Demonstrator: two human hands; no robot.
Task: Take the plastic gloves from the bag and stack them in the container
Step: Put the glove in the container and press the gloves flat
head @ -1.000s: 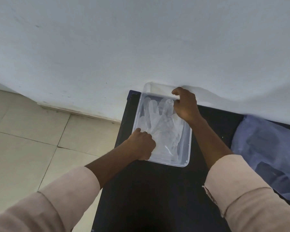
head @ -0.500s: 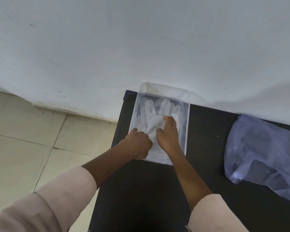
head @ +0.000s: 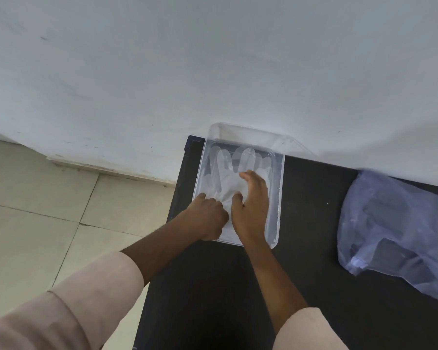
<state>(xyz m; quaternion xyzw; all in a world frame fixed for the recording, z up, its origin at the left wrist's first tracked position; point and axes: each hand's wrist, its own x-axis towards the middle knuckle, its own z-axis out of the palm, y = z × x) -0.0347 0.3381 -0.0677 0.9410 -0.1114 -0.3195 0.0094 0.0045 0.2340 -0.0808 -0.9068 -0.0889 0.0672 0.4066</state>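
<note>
The right hand (head: 250,210) lies flat with its fingers spread and slightly apart, palm down on the plastic gloves (head: 228,178), thumb out to the left; it presses rather than grips. The left hand (head: 208,215) is curled into a loose fist at the near left corner, knuckles up, and whether its fingers pinch a cuff underneath cannot be told. The two hands are just beside each other, almost touching. The gloves lie flat inside the clear container (head: 278,198), their long axis running away from the person, fingertips toward the wall (head: 213,59) and cuffs at the near end under the hands. So the stack is directly beneath the fingers, and nothing needs reaching for there. The container sits at the back left corner of the black table (head: 309,188), with what looks like its lid (head: 250,132) propped behind it against the wall. The bag (head: 395,228) lies crumpled well apart to the right, on the right hand's side, so that hand is the nearer one for fetching another glove. This looks like smoothing the pile; how many gloves remain in the bag cannot be seen. Pale floor tiles (head: 48,198) show to the left.
</note>
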